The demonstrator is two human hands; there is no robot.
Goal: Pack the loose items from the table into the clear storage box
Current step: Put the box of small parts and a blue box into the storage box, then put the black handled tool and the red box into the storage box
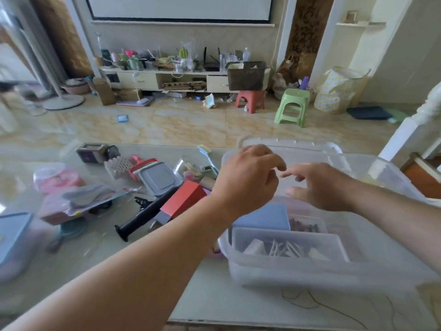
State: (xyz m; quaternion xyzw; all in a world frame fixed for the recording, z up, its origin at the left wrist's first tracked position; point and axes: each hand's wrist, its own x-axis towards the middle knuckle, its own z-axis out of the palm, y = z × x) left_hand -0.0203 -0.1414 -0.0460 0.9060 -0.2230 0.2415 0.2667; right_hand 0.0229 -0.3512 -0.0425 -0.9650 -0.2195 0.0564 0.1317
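Fingers: both hands empty, left hand (248, 180) loosely curled, right hand (319, 185) spread apart.
Box: clear storage box (286, 266) directly beneath both hands, partly filled, on the table (143, 278).
Loose items: red box (183, 201), black tube (143, 215), gray lid (158, 177) left of the box.

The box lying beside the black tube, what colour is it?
Red box, with a grey end; seen in the head view.

The storage box (286, 271) sits on the table (214, 295), right of the loose items (143, 187); both hands (248, 180) hover above it.
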